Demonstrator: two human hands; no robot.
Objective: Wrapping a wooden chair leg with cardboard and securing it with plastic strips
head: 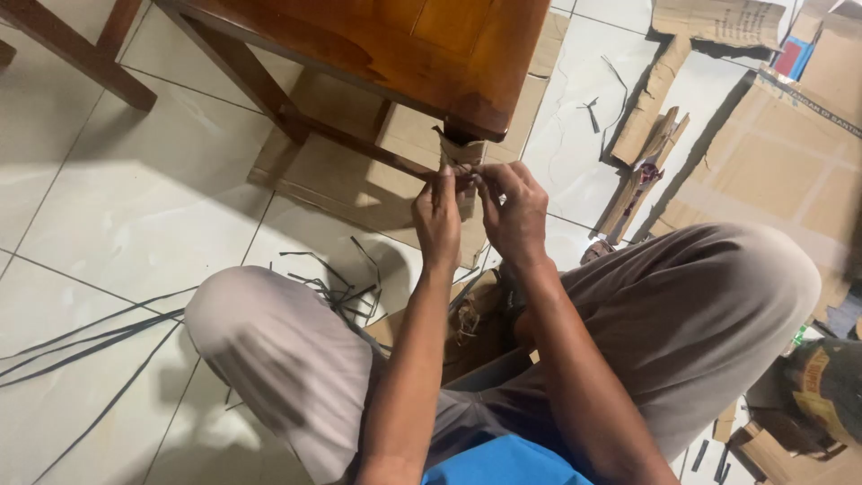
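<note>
The person sits cross-legged on a white tiled floor (135, 216), knees spread in grey-brown trousers, and both forearms reach forward to meet just below the corner of a brown wooden desk (431, 54). The left hand (437, 220) and the right hand (514, 214) are close together, almost touching, fingers curled inward. Between their fingertips they pinch a small piece of cardboard (460, 171), a pale brown scrap with a ragged upper edge that rises to just under the desk's corner. Most of it is hidden behind the fingers, so its full shape cannot be told. The left hand closes thumb against fingers on the scrap's left side; the right hand grips its right side with bent fingers.

Under the desk a flat cardboard sheet (359, 180) lies on the floor, partly in shadow. Thin dark strips (99, 337) trail across the tiles at the left, and shorter ones are scattered by the person's left knee. To the right, a large flattened cardboard box (781, 162) covers the floor, with torn cardboard pieces (651, 162) lying beside it. Between the legs, near the lap, sits a brownish bundle of material (471, 323), too shadowed to make out.
</note>
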